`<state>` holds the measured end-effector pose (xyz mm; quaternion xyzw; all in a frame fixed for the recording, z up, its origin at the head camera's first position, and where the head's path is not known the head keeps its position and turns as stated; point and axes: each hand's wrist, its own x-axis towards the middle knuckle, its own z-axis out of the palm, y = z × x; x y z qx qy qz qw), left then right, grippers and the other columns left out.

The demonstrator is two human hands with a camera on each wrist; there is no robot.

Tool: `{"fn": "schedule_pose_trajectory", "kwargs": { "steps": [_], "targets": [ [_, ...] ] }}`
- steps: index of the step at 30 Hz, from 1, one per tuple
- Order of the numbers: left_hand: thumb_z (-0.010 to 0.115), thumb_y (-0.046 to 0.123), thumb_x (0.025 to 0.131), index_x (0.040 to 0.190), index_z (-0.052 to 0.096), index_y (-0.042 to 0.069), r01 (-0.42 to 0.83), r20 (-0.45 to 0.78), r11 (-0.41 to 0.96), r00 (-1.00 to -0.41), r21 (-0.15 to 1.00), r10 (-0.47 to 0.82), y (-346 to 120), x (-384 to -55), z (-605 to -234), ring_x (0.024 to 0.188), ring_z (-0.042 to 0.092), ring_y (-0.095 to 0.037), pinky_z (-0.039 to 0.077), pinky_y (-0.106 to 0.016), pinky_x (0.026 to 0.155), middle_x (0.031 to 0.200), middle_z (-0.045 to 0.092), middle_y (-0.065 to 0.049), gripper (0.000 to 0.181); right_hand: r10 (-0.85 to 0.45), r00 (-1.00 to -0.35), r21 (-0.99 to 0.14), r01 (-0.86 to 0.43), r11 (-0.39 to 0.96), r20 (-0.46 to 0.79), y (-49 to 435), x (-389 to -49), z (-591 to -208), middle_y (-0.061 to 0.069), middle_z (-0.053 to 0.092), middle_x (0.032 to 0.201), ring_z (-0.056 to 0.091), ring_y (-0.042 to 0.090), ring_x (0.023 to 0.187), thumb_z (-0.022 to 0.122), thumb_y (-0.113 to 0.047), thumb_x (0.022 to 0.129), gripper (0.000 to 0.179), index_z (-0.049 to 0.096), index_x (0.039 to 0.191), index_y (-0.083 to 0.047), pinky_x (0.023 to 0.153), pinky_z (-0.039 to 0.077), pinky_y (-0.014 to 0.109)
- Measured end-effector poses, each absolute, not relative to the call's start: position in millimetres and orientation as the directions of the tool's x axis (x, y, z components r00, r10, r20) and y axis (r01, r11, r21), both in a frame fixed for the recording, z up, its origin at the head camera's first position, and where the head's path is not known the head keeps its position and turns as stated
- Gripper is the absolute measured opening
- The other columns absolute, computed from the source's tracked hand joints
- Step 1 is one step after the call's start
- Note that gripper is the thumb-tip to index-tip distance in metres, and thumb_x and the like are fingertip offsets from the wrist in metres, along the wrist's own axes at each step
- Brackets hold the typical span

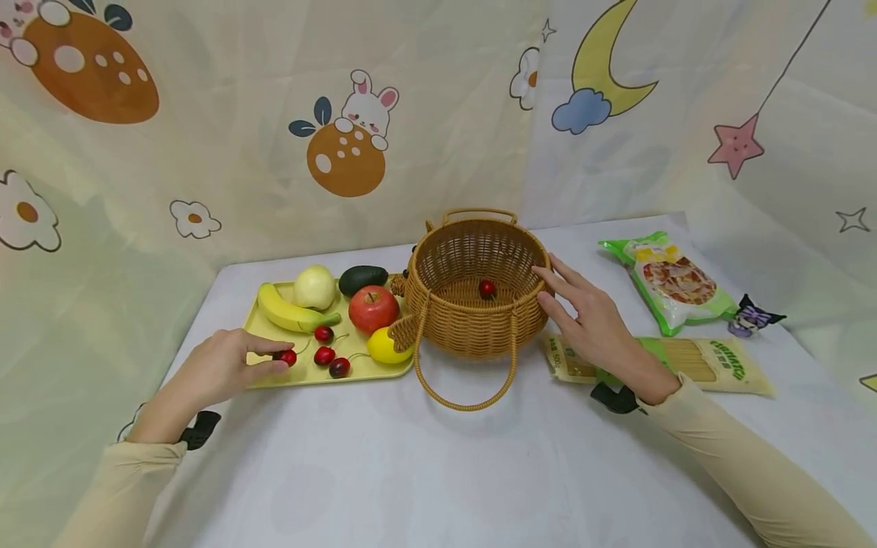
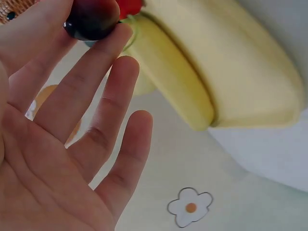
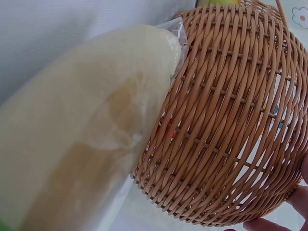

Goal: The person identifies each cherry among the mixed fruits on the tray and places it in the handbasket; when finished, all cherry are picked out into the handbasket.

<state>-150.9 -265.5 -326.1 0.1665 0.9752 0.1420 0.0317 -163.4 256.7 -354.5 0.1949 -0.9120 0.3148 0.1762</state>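
Observation:
My left hand (image 1: 222, 365) pinches a dark red cherry (image 2: 94, 19) between thumb and fingertips, over the left end of a yellow tray (image 1: 373, 371). Its other fingers are spread in the left wrist view. On the tray are several more cherries (image 1: 324, 355), a banana (image 1: 288, 310), a red apple (image 1: 373, 308), a pale round fruit (image 1: 314, 287), a dark green avocado (image 1: 363, 279) and a lemon (image 1: 385, 346). My right hand (image 1: 592, 320) rests fairly straight fingers on the right rim of a wicker basket (image 1: 473, 331). One cherry (image 1: 487, 288) lies inside it.
Right of the basket lies a pack of noodles (image 1: 692, 361), under my right forearm in the head view. Behind it are a green and white food bag (image 1: 674, 278) and a small purple and black figure (image 1: 750, 317). A basket handle (image 1: 467, 407) hangs down in front.

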Motion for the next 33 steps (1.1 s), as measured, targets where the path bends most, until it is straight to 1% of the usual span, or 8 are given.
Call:
{"fn": "schedule_pose_trajectory", "kwargs": {
  "steps": [3, 13, 16, 18, 22, 25, 30, 33],
  "targets": [
    [0.082, 0.031, 0.087, 0.122, 0.078, 0.019, 0.334, -0.007, 0.901, -0.937, 0.276, 0.35, -261.5, -154.6, -316.4, 0.055, 0.027, -0.011, 0.027, -0.028, 0.053, 0.053, 0.052, 0.006, 0.037, -0.243, -0.864, -0.508, -0.464, 0.726, 0.441, 256.6, -163.5, -355.1, 0.015, 0.032, 0.167, 0.041, 0.044, 0.147, 0.052, -0.03, 0.108, 0.048, 0.048, 0.155, -0.016, 0.109, 0.041, 0.066],
    [0.082, 0.033, 0.087, 0.123, 0.077, 0.021, 0.414, 0.001, 0.88, -0.905, 0.235, 0.426, -225.6, -174.1, -272.7, 0.052, 0.031, -0.013, 0.027, -0.028, 0.053, 0.051, 0.051, 0.006, 0.039, -0.244, -0.863, -0.511, -0.467, 0.722, 0.443, 256.5, -163.4, -355.8, 0.013, 0.032, 0.168, 0.041, 0.044, 0.147, 0.053, -0.03, 0.108, 0.049, 0.048, 0.155, -0.016, 0.109, 0.041, 0.066],
    [0.083, 0.031, 0.087, 0.124, 0.077, 0.022, 0.46, 0.006, 0.857, -0.882, 0.234, 0.471, -211.1, -181.7, -260.6, 0.053, 0.033, -0.015, 0.028, -0.029, 0.053, 0.064, 0.068, 0.003, 0.039, -0.241, -0.863, -0.51, -0.465, 0.723, 0.444, 256.4, -163.4, -355.6, 0.014, 0.032, 0.167, 0.041, 0.043, 0.148, 0.053, -0.03, 0.108, 0.049, 0.048, 0.155, -0.016, 0.109, 0.041, 0.066],
    [0.082, 0.032, 0.087, 0.124, 0.077, 0.023, 0.478, 0.0, 0.843, -0.87, 0.247, 0.494, -201.2, -186.5, -253.7, 0.052, 0.039, -0.015, 0.031, -0.029, 0.053, 0.084, 0.079, -0.003, 0.038, -0.243, -0.861, -0.508, -0.467, 0.724, 0.446, 256.2, -163.3, -356.0, 0.015, 0.033, 0.167, 0.041, 0.044, 0.147, 0.053, -0.03, 0.108, 0.048, 0.048, 0.154, -0.015, 0.109, 0.041, 0.066],
    [0.081, 0.032, 0.089, 0.125, 0.076, 0.024, 0.521, -0.009, 0.807, -0.839, 0.277, 0.544, -182.7, -195.0, -242.4, 0.072, 0.065, -0.015, 0.047, -0.031, 0.062, 0.115, 0.079, -0.006, 0.037, -0.251, -0.858, -0.507, -0.475, 0.72, 0.448, 256.1, -162.5, -357.3, 0.016, 0.033, 0.167, 0.042, 0.044, 0.146, 0.053, -0.029, 0.108, 0.048, 0.049, 0.154, -0.013, 0.107, 0.043, 0.065],
    [0.081, 0.03, 0.089, 0.125, 0.076, 0.023, 0.559, -0.011, 0.779, -0.81, 0.283, 0.586, -169.5, -201.6, -235.1, 0.082, 0.069, -0.015, 0.049, -0.031, 0.067, 0.118, 0.078, -0.004, 0.036, -0.254, -0.857, -0.509, -0.478, 0.716, 0.448, 256.0, -162.4, -358.2, 0.016, 0.033, 0.167, 0.042, 0.044, 0.146, 0.053, -0.028, 0.108, 0.048, 0.049, 0.154, -0.013, 0.106, 0.044, 0.065],
    [0.08, 0.026, 0.09, 0.122, 0.077, 0.018, 0.58, -0.029, 0.748, -0.784, 0.322, 0.62, -146.4, -214.2, -222.5, 0.062, 0.051, -0.015, 0.038, -0.027, 0.056, 0.118, 0.078, -0.002, 0.033, -0.247, -0.855, -0.506, -0.478, 0.718, 0.457, 256.6, -164.0, -358.1, 0.013, 0.033, 0.168, 0.042, 0.044, 0.147, 0.053, -0.029, 0.108, 0.048, 0.049, 0.154, -0.015, 0.106, 0.044, 0.064],
    [0.08, 0.026, 0.091, 0.121, 0.077, 0.017, 0.583, -0.052, 0.74, -0.773, 0.334, 0.632, -131.9, -221.1, -215.0, 0.07, 0.059, -0.015, 0.041, -0.027, 0.06, 0.115, 0.079, -0.002, 0.032, -0.245, -0.854, -0.505, -0.478, 0.719, 0.459, 257.3, -164.4, -357.6, 0.014, 0.033, 0.167, 0.042, 0.044, 0.147, 0.053, -0.029, 0.108, 0.048, 0.049, 0.154, -0.016, 0.104, 0.046, 0.064]
  ]
}}
